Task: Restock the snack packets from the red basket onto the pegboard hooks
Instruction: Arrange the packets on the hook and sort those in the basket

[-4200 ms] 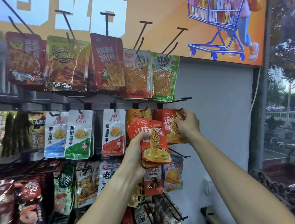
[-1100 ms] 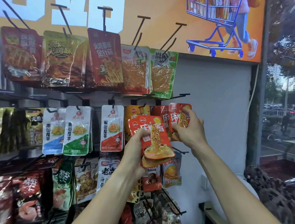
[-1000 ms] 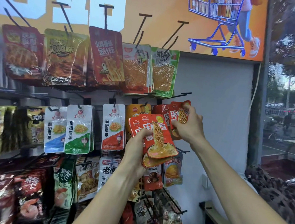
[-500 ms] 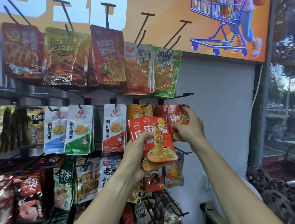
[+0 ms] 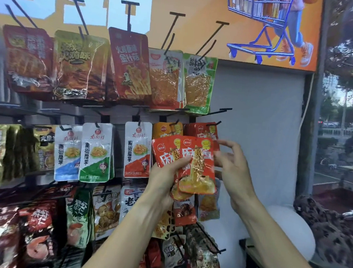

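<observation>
- While red packets (image 5: pixel 194 165) are gripped fanned in the left hand (image 5: pixel 168 177), nothing is held by the right hand (image 5: pixel 232 170).
- Its fingers are spread loosely beside them.

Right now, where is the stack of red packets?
The stack is in the left hand, centre of view, before the red packets already hung; the right hand is beside it.

Left hand (image 5: pixel 164 175) gripping, right hand (image 5: pixel 232 170) loose

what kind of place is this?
Most likely a small shop's snack aisle by a window: snack packets hang in rows on black peg hooks, under an orange poster with a shopping cart.
</observation>
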### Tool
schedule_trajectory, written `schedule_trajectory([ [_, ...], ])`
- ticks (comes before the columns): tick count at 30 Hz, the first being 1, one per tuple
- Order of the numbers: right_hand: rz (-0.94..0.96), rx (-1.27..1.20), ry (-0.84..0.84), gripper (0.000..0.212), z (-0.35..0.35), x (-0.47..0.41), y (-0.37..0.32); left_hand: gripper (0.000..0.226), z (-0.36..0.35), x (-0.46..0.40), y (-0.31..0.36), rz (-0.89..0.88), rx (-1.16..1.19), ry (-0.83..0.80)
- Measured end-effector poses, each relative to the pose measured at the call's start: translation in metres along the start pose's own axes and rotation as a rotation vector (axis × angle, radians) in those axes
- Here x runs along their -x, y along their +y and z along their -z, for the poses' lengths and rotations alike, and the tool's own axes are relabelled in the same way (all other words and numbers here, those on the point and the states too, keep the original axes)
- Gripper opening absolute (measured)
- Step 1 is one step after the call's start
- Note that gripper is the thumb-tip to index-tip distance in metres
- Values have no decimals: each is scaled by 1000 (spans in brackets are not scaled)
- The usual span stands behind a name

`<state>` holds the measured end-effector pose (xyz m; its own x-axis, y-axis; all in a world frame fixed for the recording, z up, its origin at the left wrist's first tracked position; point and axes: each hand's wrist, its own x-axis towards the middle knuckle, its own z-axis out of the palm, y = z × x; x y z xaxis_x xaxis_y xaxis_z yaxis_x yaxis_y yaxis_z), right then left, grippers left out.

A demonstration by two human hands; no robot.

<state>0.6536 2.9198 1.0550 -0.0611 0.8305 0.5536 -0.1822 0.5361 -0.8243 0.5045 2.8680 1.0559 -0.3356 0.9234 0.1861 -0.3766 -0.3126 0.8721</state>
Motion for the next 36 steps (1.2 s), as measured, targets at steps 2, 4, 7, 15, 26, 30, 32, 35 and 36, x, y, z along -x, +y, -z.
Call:
schedule_trajectory([
  [2, 8, 19, 23, 34, 3, 1, -1, 39, -4, -1, -2, -3, -9, -4],
  [4, 25, 159, -52, 49, -1, 6, 2, 36, -10, 1, -4, 7, 2, -13],
  [7, 64, 310, -49, 57, -10, 7, 11, 34, -20, 2, -9, 25, 35, 5],
  [15, 127, 293, 138, 55, -13, -10, -3, 31, -42, 5, -5, 97, 125, 52],
  [26, 211, 450, 198, 49, 9, -64, -4, 42, -27, 3, -2, 29, 252, -108],
  [30, 207, 506, 159, 48, 8, -68, -1, 42, -23, 5, -1, 24, 208, -117],
  [32, 194, 521, 149, 49, 5, -69, 2, 44, -22, 6, 1, 20, 177, -103],
  [35, 161, 564, 144, 50, 0, -74, 4, 44, -20, 8, 3, 22, 132, -79],
  [36, 142, 590, 134, 51, -2, -77, 4, 41, -20, 8, 4, 24, 113, -68],
])
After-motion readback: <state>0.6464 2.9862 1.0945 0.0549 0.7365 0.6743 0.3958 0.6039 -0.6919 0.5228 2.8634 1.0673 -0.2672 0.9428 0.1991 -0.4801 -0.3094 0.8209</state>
